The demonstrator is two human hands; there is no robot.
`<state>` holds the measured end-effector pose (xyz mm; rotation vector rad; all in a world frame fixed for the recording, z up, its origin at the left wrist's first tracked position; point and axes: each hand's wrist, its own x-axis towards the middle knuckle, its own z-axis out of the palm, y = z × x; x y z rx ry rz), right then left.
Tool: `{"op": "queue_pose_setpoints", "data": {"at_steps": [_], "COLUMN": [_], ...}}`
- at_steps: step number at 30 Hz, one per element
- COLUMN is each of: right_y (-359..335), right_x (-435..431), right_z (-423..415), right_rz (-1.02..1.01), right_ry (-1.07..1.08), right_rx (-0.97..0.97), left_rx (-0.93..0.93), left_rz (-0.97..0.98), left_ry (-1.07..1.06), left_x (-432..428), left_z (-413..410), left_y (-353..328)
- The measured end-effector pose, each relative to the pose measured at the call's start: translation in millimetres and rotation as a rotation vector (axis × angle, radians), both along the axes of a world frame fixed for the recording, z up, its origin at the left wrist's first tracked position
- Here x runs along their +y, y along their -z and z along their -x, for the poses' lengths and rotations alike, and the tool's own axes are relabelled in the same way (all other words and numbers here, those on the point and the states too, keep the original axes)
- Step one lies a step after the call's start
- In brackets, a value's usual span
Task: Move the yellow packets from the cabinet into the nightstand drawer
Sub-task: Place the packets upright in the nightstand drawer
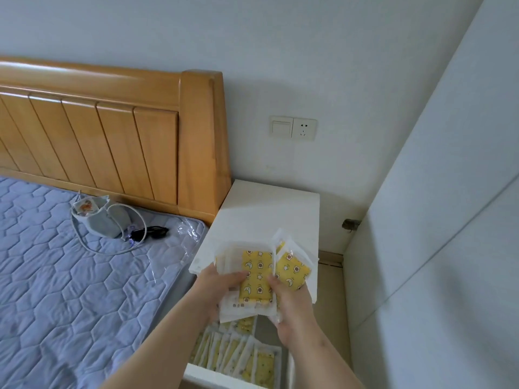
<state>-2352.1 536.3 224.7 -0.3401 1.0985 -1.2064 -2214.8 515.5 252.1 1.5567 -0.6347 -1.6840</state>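
Observation:
Both hands hold yellow packets with star and moon prints in clear wrappers above the white nightstand (269,209). My left hand (222,287) grips a stack of packets (257,273) from the left, thumb on top. My right hand (292,310) pinches a second bunch of packets (293,269), tilted to the right. Below the hands the nightstand drawer (196,373) stands pulled out, with several yellow packets (238,355) standing in a row inside it.
A wooden headboard (112,130) and a blue quilted mattress (56,276) lie to the left, with a grey pouch (104,220), a white cable and black glasses (151,231) on it. A white cabinet panel (449,220) fills the right. A wall socket (293,128) is above the nightstand.

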Motion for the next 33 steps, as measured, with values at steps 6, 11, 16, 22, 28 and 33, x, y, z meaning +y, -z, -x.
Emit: {"op": "queue_pose_setpoints", "data": {"at_steps": [6,11,16,22,28,33], "right_y": [6,-5,-14,-12,-5,4], "right_x": [-22,-45,-52,-47,-53,-53], "right_z": [14,21,13,2,-2,-5], "right_rz": [-0.121,-0.082,-0.020,-0.044,-0.145,-0.175], "right_ry": [0.042,0.175,0.009,-0.200,-0.262,-0.292], "right_rx": [0.084,0.091,0.144,0.324,0.384,0.444], "left_rx": [0.069,0.042,-0.059,0.064,0.096,0.059], "left_rz": [-0.053,-0.029,0.013,0.030,0.041,0.084], "left_ry": [-0.078,-0.211,-0.132,0.014,0.107,0.214], "left_x": [-15,-43,-58,-58,-59,-59], "left_z": [-12,-39,-40,-32,-32,-30], "left_y": [8,13,11,11,13,15]}}
